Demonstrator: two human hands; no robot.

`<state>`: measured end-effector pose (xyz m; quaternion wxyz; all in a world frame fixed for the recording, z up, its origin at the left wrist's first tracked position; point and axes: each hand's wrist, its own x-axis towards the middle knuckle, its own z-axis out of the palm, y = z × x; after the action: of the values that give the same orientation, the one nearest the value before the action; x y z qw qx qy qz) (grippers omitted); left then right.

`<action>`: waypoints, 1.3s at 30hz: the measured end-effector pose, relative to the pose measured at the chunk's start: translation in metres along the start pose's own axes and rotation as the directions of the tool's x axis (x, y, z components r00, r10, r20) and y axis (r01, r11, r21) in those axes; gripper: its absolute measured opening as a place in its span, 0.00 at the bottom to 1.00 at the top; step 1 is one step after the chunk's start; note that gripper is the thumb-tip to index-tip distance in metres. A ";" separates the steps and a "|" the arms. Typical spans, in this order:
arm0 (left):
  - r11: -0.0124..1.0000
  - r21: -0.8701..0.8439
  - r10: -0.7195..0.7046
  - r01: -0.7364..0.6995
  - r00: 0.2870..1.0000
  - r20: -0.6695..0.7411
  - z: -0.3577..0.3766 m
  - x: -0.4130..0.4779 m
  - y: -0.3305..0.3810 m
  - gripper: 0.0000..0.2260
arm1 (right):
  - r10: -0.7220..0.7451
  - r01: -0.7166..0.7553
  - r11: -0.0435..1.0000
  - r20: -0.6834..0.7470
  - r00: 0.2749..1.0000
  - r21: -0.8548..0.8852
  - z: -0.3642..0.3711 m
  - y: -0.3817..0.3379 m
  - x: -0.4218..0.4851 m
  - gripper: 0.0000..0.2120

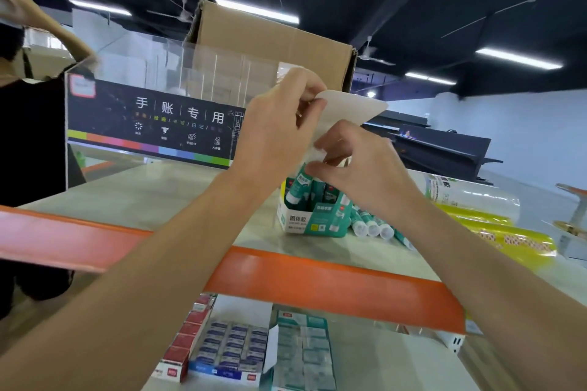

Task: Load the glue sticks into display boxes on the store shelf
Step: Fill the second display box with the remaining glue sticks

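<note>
Both hands (left [279, 124], right [359, 165]) reach forward, pinching the display box's [313, 219] white flap [352, 108].

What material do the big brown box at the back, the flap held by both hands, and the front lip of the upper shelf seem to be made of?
Brown box: corrugated cardboard, matt; its torn upper edge looks fibrous.
Flap, held by the left hand and right hand: thin white paperboard, probably; it bends smoothly.
Shelf lip: orange, smooth and slightly glossy; painted metal or plastic, I cannot tell which.
</note>
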<state>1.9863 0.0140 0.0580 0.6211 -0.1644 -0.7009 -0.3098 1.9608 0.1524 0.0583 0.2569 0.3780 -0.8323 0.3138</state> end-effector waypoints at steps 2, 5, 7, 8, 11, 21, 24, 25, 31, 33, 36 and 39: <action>1.000 -0.004 0.008 -0.008 1.000 0.005 0.000 -0.001 -0.001 0.03 | -0.001 0.002 0.999 0.029 1.000 -0.039 0.005 0.000 0.002 0.12; 0.999 0.011 0.036 -0.036 0.999 -0.005 -0.001 -0.001 0.000 0.03 | 0.023 -0.020 0.998 0.053 0.998 -0.058 0.012 0.000 0.003 0.11; 0.998 0.030 0.053 -0.053 0.998 -0.018 -0.001 -0.001 0.000 0.03 | 0.024 -0.019 0.997 0.070 0.997 -0.070 0.015 -0.001 0.003 0.11; 0.998 0.037 0.057 -0.057 0.998 -0.020 -0.001 -0.001 0.000 0.03 | 0.027 -0.022 0.997 0.073 0.997 -0.075 0.016 -0.001 0.003 0.11; 0.997 0.040 0.067 -0.066 0.998 -0.019 -0.001 -0.001 0.000 0.03 | 0.041 -0.034 0.995 0.069 0.997 -0.092 0.018 -0.001 0.006 0.11; 0.999 0.027 0.032 -0.032 0.999 -0.020 -0.002 -0.002 0.002 0.04 | -0.086 0.091 0.988 0.048 0.995 -0.126 0.028 0.007 0.009 0.04; 0.999 0.024 0.036 -0.035 0.999 -0.025 -0.003 -0.002 0.001 0.03 | -0.149 0.155 0.974 0.051 0.988 -0.163 0.028 0.007 0.007 0.06; 0.999 0.020 0.033 -0.033 0.999 -0.026 -0.003 -0.002 0.001 0.03 | -0.158 0.167 0.970 0.064 0.985 -0.174 0.027 0.007 0.005 0.08; 0.998 0.041 0.052 -0.052 0.999 0.003 -0.001 -0.003 0.001 0.03 | -0.136 0.175 0.952 0.166 0.977 -0.250 0.015 0.009 0.000 0.13; 0.996 0.068 0.054 -0.056 0.998 0.031 -0.001 -0.003 0.002 0.03 | -0.135 0.150 0.970 0.087 0.987 -0.192 0.012 0.014 -0.004 0.14; 0.981 0.166 0.091 -0.102 0.993 0.073 0.000 -0.004 0.001 0.02 | -0.053 0.048 0.995 -0.063 0.997 -0.093 0.004 0.022 -0.013 0.13; 0.966 0.232 0.090 -0.113 0.990 0.106 0.000 -0.003 0.002 0.02 | 0.028 -0.037 0.994 -0.088 0.996 -0.102 -0.003 0.029 -0.015 0.11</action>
<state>1.9881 0.0158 0.0551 0.6177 -0.1391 -0.7520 -0.1833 1.9469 0.1767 0.0408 0.3071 0.3367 -0.8415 0.2903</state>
